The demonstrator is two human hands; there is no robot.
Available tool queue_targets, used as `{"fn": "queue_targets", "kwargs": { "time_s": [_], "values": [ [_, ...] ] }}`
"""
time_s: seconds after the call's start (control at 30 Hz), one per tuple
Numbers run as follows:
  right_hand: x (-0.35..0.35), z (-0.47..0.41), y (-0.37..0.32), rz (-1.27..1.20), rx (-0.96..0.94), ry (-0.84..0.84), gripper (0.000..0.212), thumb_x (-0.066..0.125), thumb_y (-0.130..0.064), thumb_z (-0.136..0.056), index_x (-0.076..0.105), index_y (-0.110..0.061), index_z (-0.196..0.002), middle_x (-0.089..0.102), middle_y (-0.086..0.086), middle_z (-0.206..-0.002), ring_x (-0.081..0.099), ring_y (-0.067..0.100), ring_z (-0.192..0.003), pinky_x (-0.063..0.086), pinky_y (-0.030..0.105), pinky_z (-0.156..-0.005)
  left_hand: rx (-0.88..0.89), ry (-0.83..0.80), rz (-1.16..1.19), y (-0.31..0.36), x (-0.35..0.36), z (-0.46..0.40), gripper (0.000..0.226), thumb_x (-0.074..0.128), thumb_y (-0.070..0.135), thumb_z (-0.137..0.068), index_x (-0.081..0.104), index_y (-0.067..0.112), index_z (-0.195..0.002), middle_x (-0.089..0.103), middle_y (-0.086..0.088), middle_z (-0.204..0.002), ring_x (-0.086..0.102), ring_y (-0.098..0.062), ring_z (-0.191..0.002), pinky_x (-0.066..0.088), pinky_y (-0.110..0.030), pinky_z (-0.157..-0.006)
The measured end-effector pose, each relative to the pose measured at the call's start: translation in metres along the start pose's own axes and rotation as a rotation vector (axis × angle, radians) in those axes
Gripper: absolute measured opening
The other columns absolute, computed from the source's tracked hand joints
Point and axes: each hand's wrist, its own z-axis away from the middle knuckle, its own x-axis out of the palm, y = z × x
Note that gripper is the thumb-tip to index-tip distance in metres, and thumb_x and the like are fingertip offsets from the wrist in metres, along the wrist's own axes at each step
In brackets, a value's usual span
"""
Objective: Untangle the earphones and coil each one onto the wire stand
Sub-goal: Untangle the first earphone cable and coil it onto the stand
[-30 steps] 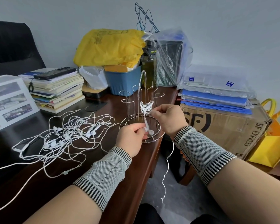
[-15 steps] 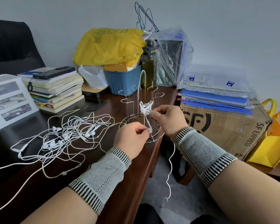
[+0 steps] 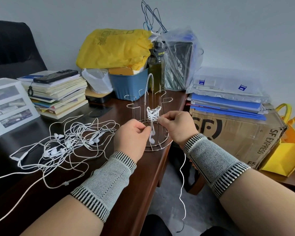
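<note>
Left edge cropping tangled earphones

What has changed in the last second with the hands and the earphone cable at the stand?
Little changed. The left hand shifted slightly, its grip now on the cable just above the hanging earbuds. The right hand still pinches the cable beside the coil on the wire stand. The loose tail swung slightly. The tangled pile stayed put.

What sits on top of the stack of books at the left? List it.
A black smartphone lies flat on top of the stack of books. Blue-and-white printed sheets show beneath it; what they say cannot be read.
</note>
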Motion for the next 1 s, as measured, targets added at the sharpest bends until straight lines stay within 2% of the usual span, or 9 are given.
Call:
{"fn": "queue_targets", "kwargs": {
  "time_s": [0.13,0.23,0.27,0.33,0.43,0.57,0.67,0.87,1.0],
  "values": [
    [0.001,0.001,0.000,-0.025,0.005,-0.005,0.014,0.068,-0.019,-0.087,0.069,-0.016,-0.073,0.061,-0.004,-0.062,0.052,0.012,-0.056,0.047,0.026,-0.058,-0.003,0.036,0.031,-0.005,-0.010,-0.006,0.019,0.067,0.030,-0.088,0.073,0.022,-0.104,0.069,0.013,-0.087,0.064,-0.007,-0.086,0.047,-0.021,-0.080],
    [0.001,0.002,-0.001,-0.031,0.009,-0.003,0.015,0.068,-0.019,-0.086,0.069,-0.016,-0.072,0.061,-0.001,-0.061,0.051,0.013,-0.055,0.046,0.026,-0.057,0.030,0.036,0.075,-0.006,-0.014,-0.012,0.024,0.066,0.026,-0.089,0.073,0.020,-0.111,0.072,0.010,-0.105,0.065,-0.006,-0.100,0.051,-0.028,-0.095],
    [0.001,0.002,-0.001,-0.032,0.010,-0.004,0.015,0.068,-0.019,-0.086,0.069,-0.016,-0.071,0.062,-0.001,-0.061,0.051,0.012,-0.054,0.046,0.026,-0.057,0.032,0.023,0.120,-0.007,-0.015,-0.013,0.024,0.066,0.024,-0.089,0.072,0.020,-0.112,0.072,0.010,-0.106,0.066,-0.004,-0.098,0.054,-0.031,-0.091],
    [0.001,0.002,-0.001,-0.029,0.010,-0.007,0.016,0.068,-0.019,-0.086,0.068,-0.017,-0.070,0.062,-0.001,-0.061,0.051,0.011,-0.053,0.046,0.026,-0.056,0.019,-0.051,0.218,-0.007,-0.017,-0.017,0.026,0.066,0.020,-0.090,0.070,0.020,-0.115,0.072,0.011,-0.105,0.067,0.004,-0.077,0.058,-0.022,-0.069],
    [0.003,0.003,-0.003,-0.016,0.008,-0.016,0.016,0.069,-0.021,-0.086,0.068,-0.018,-0.071,0.061,-0.003,-0.060,0.049,0.008,-0.050,0.044,0.019,-0.049,-0.014,-0.222,0.279,-0.004,-0.018,-0.023,0.026,0.064,0.012,-0.090,0.065,0.021,-0.114,0.071,0.009,-0.099,0.057,0.005,-0.049,0.044,-0.011,-0.047],
    [0.006,0.005,-0.007,-0.003,-0.001,-0.047,0.016,0.069,-0.022,-0.086,0.068,-0.018,-0.071,0.058,-0.007,-0.055,0.046,0.002,-0.044,0.040,0.013,-0.045,-0.029,-0.320,0.280,-0.004,-0.018,-0.035,0.010,0.067,0.010,-0.086,0.068,0.016,-0.094,0.068,0.005,-0.077,0.047,-0.001,-0.043,0.040,-0.019,-0.050],
    [0.004,0.006,-0.006,-0.004,0.004,-0.056,0.016,0.069,-0.025,-0.086,0.070,-0.016,-0.074,0.059,-0.004,-0.058,0.048,0.007,-0.050,0.043,0.018,-0.050,-0.071,-0.354,0.334,-0.007,-0.019,-0.040,0.010,0.069,0.010,-0.085,0.066,0.019,-0.079,0.058,0.005,-0.064,0.041,-0.005,-0.045,0.037,-0.023,-0.050],
    [0.002,0.004,-0.003,-0.032,0.115,-0.112,0.025,0.068,-0.031,-0.088,0.071,-0.010,-0.076,0.050,-0.002,-0.052,0.042,0.010,-0.046,0.039,0.022,-0.049,-0.163,-0.446,0.587,-0.011,-0.015,-0.039,0.014,0.064,0.001,-0.089,0.069,0.014,-0.089,0.053,0.000,-0.070,0.033,-0.005,-0.047,0.024,-0.019,-0.046],
    [0.005,0.000,0.000,-0.321,0.239,-0.123,0.019,0.072,-0.018,-0.084,0.068,-0.011,-0.067,0.049,0.007,-0.053,0.038,0.014,-0.041,0.030,0.021,-0.041,-0.162,-0.471,0.633,-0.013,-0.016,-0.040,0.014,0.062,-0.001,-0.089,0.069,0.010,-0.094,0.055,0.005,-0.064,0.033,-0.004,-0.045,0.024,-0.018,-0.044]
  ]
}}
